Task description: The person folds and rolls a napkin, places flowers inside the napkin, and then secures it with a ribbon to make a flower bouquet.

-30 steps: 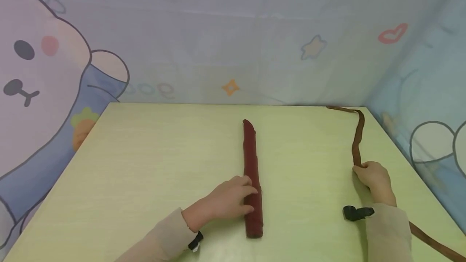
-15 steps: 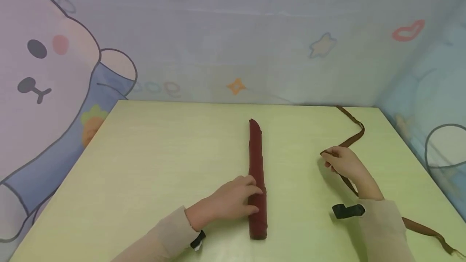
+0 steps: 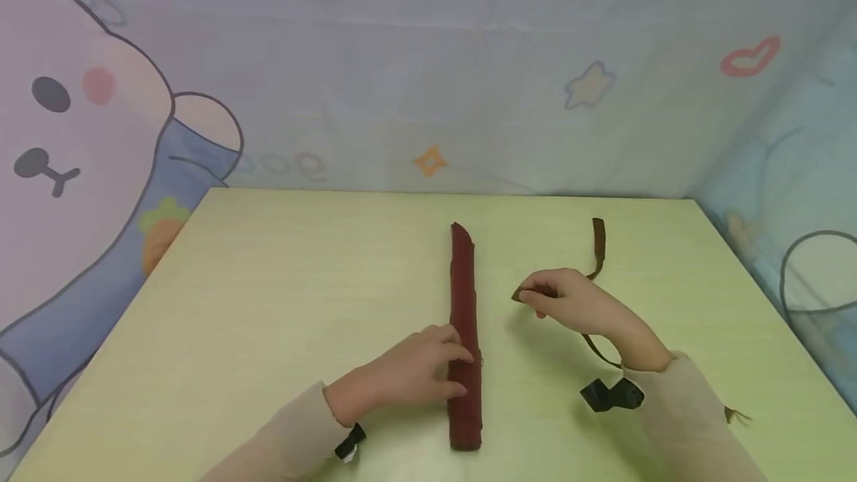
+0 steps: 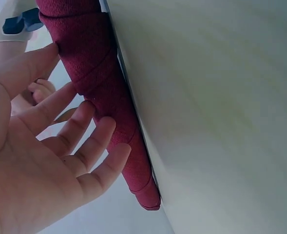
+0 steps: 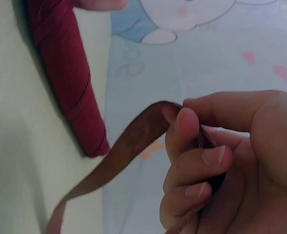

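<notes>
Steadying the red roll (image 3: 463, 274) is, I judge, why the left hand (image 3: 405, 370) rests its relaxed, parted fingers on it, where it lies lengthwise on the table (image 3: 301, 259). I see the right hand (image 3: 576, 300) pinching the brown ribbon (image 5: 126, 146) beside the roll, probably for control, its 2 ends trailing loose.

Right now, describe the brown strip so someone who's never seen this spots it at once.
Start at the pale table and go to its right half. There the right hand pinches the brown strip between its fingers. It is thin, flat and curving, whereas the neighbouring dark red roll is thick and straight.
</notes>
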Demonstrator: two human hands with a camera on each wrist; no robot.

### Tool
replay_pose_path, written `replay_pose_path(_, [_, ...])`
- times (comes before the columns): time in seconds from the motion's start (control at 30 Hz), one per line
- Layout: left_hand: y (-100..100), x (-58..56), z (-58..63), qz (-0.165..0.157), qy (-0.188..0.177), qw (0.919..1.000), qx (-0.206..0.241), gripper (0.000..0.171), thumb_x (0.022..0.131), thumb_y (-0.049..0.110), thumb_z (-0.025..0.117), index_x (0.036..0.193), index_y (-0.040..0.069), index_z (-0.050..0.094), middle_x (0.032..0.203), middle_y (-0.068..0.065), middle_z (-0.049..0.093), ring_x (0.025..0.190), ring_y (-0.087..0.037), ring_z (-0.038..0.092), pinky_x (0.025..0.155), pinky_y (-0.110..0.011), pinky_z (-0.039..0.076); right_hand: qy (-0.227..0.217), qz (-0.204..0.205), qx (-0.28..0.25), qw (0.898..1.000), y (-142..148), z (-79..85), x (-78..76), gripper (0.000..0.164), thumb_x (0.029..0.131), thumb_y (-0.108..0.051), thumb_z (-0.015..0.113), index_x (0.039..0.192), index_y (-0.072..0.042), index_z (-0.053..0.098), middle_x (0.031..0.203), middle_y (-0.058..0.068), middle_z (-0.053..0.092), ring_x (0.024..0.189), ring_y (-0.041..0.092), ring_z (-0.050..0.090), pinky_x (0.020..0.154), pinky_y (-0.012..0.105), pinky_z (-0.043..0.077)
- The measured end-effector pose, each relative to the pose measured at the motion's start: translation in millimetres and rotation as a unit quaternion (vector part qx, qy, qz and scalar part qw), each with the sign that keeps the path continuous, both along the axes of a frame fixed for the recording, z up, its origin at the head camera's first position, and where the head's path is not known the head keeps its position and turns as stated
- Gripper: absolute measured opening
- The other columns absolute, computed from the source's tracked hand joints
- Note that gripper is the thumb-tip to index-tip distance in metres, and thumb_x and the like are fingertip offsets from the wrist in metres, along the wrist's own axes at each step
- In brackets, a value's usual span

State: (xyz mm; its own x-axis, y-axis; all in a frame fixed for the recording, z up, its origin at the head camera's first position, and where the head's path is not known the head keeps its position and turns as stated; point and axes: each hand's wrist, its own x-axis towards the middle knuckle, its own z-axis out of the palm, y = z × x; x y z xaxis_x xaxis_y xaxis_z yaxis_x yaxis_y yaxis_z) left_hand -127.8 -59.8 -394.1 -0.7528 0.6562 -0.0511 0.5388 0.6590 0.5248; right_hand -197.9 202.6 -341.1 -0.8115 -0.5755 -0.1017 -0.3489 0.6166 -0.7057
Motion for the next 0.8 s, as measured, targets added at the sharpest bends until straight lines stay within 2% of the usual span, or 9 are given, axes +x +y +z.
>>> replay_pose_path(0.1, [-2,-0.3,1.8,-0.005,0.003,1.0000,0.002,0.033,0.088,0.025,0.071,0.116,0.010,0.068,0.102,0.003,0.054,0.089,-0.008,0.047,0.078,-0.019,0.042,-0.011,0.034,-0.010,0.999,-9,6.6,4.4,0.018,0.099,-0.021,0.054,0.102,-0.010,0.069,0.075,-0.001,0.058,0.063,0.012,0.047,0.059,0.025,0.040])
replay_pose_path(0.33, [-3,-2.3,6.9,-0.006,-0.004,0.9998,0.018,0.033,0.089,0.022,0.070,0.117,0.006,0.067,0.106,-0.001,0.058,0.097,-0.013,0.052,0.084,-0.024,0.044,-0.023,0.100,-0.020,0.995,-21,15.3,8.3,0.018,0.099,-0.021,0.054,0.101,-0.012,0.069,0.074,-0.002,0.055,0.062,0.009,0.043,0.061,0.024,0.039])
replay_pose_path(0.43, [-3,-4.6,9.9,0.010,-0.014,0.9994,0.031,0.035,0.090,0.023,0.068,0.120,0.005,0.065,0.111,-0.001,0.059,0.103,-0.015,0.054,0.089,-0.027,0.045,-0.031,0.123,-0.022,0.992,-25,17.1,8.8,0.017,0.099,-0.019,0.054,0.102,-0.011,0.069,0.073,-0.002,0.055,0.059,0.008,0.041,0.060,0.024,0.038])
replay_pose_path(0.53, [-3,-9.9,14.1,0.032,-0.037,0.9957,0.078,0.044,0.090,0.027,0.069,0.128,0.007,0.059,0.121,-0.001,0.057,0.113,-0.015,0.053,0.096,-0.031,0.044,-0.034,0.151,-0.020,0.988,-28,19.5,9.5,0.016,0.099,-0.018,0.053,0.100,-0.013,0.069,0.073,-0.004,0.054,0.058,0.006,0.040,0.060,0.024,0.039])
replay_pose_path(0.6, [-3,-14.9,18.5,0.033,-0.062,0.9891,0.130,0.052,0.089,0.030,0.070,0.134,0.012,0.053,0.129,0.002,0.054,0.120,-0.013,0.050,0.102,-0.034,0.041,-0.034,0.175,-0.016,0.984,-31,22.0,10.1,0.015,0.099,-0.016,0.053,0.096,-0.016,0.067,0.072,-0.007,0.052,0.059,0.005,0.041,0.063,0.023,0.040])
replay_pose_path(0.67, [-3,-20.4,23.4,0.017,-0.093,0.9792,0.180,0.058,0.087,0.031,0.072,0.139,0.019,0.048,0.134,0.008,0.051,0.126,-0.008,0.045,0.106,-0.037,0.037,-0.030,0.201,-0.013,0.979,-35,25.4,11.1,0.016,0.099,-0.015,0.052,0.090,-0.018,0.065,0.071,-0.009,0.049,0.059,0.004,0.039,0.062,0.022,0.039])
replay_pose_path(0.73, [-1,-25.3,28.2,-0.018,-0.127,0.9669,0.221,0.056,0.088,0.031,0.071,0.138,0.023,0.047,0.133,0.011,0.052,0.125,-0.005,0.045,0.108,-0.040,0.035,-0.027,0.232,-0.017,0.972,-38,29.7,12.2,0.017,0.099,-0.015,0.052,0.088,-0.019,0.063,0.069,-0.010,0.048,0.059,0.003,0.040,0.061,0.021,0.039])
replay_pose_path(0.8, [1,-29.2,32.6,-0.057,-0.163,0.9530,0.249,0.049,0.091,0.027,0.068,0.135,0.022,0.049,0.127,0.008,0.057,0.118,-0.006,0.050,0.104,-0.040,0.039,-0.025,0.265,-0.025,0.964,-42,35.0,13.4,0.018,0.099,-0.014,0.052,0.086,-0.019,0.063,0.067,-0.011,0.047,0.057,0.002,0.039,0.058,0.019,0.038])
